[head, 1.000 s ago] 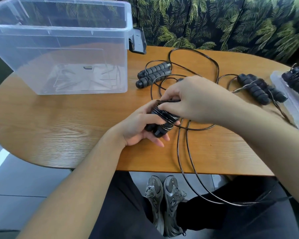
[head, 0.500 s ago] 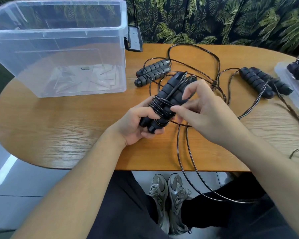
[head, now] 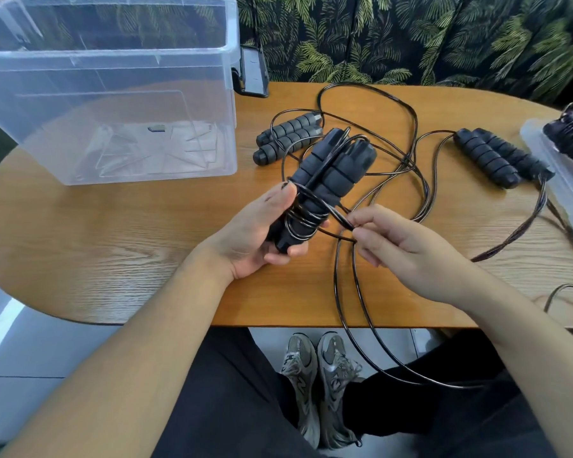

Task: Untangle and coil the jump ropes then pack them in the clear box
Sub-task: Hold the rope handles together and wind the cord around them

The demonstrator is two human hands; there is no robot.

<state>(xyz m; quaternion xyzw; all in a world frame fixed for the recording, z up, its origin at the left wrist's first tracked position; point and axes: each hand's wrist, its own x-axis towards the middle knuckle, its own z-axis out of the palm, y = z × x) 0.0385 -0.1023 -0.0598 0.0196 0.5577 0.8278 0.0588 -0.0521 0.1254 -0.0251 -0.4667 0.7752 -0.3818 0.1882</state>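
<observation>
Two handles (head: 328,173) in left hand (head: 255,233) grip (cord-wrapped); right hand (head: 400,246) pinches cord (head: 339,219).

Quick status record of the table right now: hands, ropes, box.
left hand: grips paired handles, cord wound round them
right hand: pinches loose cord
cord slack: hangs off table edge
grey-handled rope: on table, uncoiled
black-handled rope: on table, right
clear box: holds no rope

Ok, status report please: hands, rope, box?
Left hand grips handles. Right hand pinches cord. Clear box holds no rope. Loose cord overhangs table.
</observation>
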